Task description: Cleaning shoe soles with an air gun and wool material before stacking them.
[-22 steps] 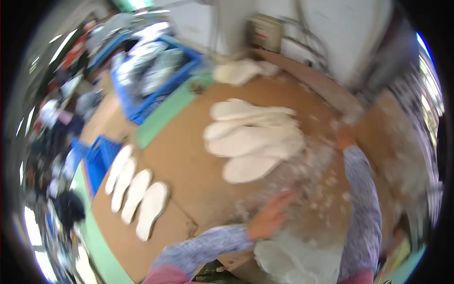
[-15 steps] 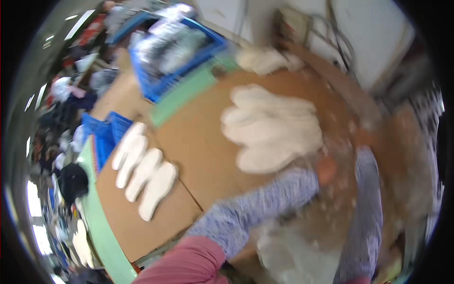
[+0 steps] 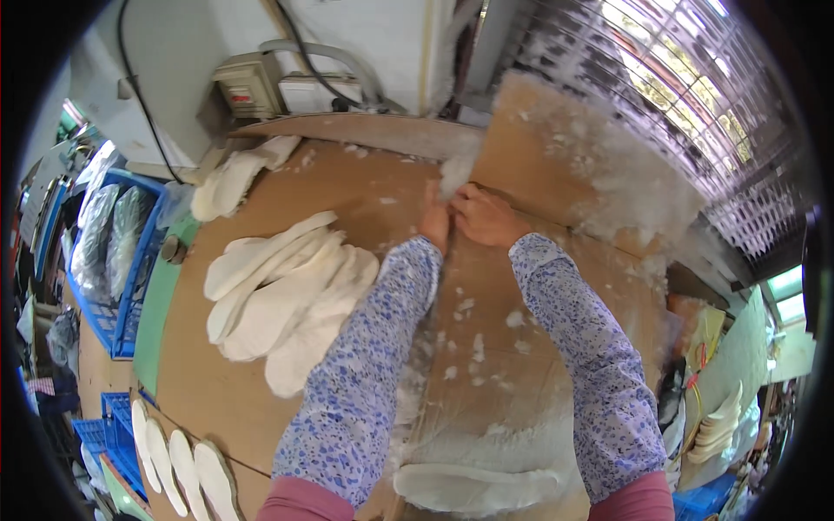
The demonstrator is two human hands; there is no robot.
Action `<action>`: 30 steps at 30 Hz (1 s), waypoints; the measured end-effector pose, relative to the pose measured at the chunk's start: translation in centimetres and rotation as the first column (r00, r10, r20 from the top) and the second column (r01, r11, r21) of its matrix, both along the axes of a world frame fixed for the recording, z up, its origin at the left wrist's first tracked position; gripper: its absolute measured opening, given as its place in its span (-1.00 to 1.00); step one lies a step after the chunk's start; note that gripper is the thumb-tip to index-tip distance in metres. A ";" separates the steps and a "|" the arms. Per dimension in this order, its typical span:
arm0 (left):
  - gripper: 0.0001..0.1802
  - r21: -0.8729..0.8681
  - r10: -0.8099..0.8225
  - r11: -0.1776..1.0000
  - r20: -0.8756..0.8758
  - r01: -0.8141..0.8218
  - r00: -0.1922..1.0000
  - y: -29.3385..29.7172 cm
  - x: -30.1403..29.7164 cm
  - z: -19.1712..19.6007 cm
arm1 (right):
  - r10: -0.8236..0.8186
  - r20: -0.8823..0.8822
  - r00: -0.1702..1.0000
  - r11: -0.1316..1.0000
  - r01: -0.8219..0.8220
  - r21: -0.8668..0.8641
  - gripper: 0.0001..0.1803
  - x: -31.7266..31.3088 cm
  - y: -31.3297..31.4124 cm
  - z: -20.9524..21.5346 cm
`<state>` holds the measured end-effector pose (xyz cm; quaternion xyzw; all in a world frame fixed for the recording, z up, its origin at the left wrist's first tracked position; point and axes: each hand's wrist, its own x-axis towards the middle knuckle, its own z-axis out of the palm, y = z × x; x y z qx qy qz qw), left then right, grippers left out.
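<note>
Both hands meet at the far table edge: left hand (image 3: 434, 221) and right hand (image 3: 488, 217) pinch a white fluff tuft (image 3: 455, 172), fingers closed. Fluff appears light, soft, easily torn; grip near its base.

Both forearms in blue floral sleeves reach far, converging. Left hand (image 3: 434, 221) edge-on, fingers curled, touching right hand (image 3: 486, 217); right hand's fingers bent, pinched together at far tip.
</note>
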<state>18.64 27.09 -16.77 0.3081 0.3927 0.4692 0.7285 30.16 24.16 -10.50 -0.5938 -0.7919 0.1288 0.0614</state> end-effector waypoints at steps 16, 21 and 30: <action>-0.61 0.552 0.346 0.703 -0.817 0.449 0.461 11.5 0.8 -6.8 | -0.308 -0.339 0.889 0.886 0.397 0.239 -0.82 12.1 -10.9 1.8; -0.55 0.469 0.258 0.714 -0.867 0.520 0.427 11.5 -1.0 -4.4 | -0.481 -0.455 0.749 0.763 0.614 0.204 -0.82 12.5 -12.2 2.0; -0.40 -0.029 -0.194 0.981 -0.251 0.193 0.948 11.0 2.3 -3.7 | -0.589 -0.651 0.479 0.257 0.874 0.412 -0.42 27.8 -14.1 -0.5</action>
